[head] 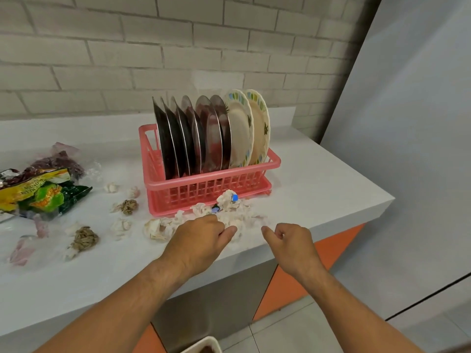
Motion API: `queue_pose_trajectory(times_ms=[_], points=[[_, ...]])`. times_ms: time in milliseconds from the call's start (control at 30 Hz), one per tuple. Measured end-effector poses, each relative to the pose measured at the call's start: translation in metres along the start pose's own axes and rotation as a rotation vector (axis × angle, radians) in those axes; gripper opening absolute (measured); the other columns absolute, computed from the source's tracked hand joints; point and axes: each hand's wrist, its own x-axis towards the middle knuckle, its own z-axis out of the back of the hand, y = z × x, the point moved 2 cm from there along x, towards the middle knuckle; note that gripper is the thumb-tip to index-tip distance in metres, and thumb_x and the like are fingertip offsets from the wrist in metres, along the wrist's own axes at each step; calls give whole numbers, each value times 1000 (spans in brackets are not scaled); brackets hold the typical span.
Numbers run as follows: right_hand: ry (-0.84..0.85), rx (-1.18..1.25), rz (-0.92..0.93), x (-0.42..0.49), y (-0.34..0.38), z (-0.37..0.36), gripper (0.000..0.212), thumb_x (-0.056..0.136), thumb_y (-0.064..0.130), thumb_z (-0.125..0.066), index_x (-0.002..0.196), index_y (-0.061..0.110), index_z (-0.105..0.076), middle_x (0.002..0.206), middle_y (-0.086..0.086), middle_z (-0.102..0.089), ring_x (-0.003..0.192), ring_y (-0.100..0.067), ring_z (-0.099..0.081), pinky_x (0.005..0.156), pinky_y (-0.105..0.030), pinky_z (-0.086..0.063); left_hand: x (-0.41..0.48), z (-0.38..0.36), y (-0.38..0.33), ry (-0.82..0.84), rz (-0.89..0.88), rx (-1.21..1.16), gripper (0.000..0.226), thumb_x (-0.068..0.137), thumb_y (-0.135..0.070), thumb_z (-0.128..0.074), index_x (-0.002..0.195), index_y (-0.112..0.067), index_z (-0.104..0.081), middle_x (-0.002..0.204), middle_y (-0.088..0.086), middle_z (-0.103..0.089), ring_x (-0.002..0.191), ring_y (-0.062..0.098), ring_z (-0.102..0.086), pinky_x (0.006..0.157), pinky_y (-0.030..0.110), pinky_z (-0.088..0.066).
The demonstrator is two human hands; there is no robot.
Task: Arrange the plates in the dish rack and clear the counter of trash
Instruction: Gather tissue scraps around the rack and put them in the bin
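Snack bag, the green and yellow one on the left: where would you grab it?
Probably pinch the snack bag at its dark green right corner, coming from above: it lies flat on the counter, and that corner juts free.

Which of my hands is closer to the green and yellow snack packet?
Left. The left hand is well right of the snack packet, at the crumpled paper; the right hand is farther right still.
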Motion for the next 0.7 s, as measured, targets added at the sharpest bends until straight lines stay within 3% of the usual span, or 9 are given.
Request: queue_pose_trajectory(times_ms=[167,400,533,700], points=[[72,93,51,-30,-17,-1,58,96,38,-52,47,18,-28,41,9,-26,41,-9,-25,45,-28,-27,-25,-7,-21,-15,32,-37,44,99,-51,-30,68,-25,-47,74,-8,-46,72,13,-51,71,30,-45],[208,-11,56,-85,-66,-42,58,98,43,-43,47,17,-35,40,6,-34,42,-10,-32,45,-28,-27,-78,-63,-26,136,66,-32,46,98,-52,-28,60,-28,-35,62,-9,-44,63,9,-45,62,29,-34],[294,-120,99,-114,-77,-68,56,100,41,-39,50,16,-36,47,4,-40,49,-17,-42,53,-35,-36,-110,-91,-11,219,91,12,50,99,-51,-25,59,-25,-39,61,-7,-48,59,10,-47,63,32,-40],[388,-236,123,-138,-90,-109,51,98,36,-41,51,21,-30,49,5,-35,56,-22,-44,55,-31,-31,-131,-133,19,360,118,-38,52,100,-50,-23,65,-23,-49,66,-3,-56,64,16,-55,68,35,-48]])
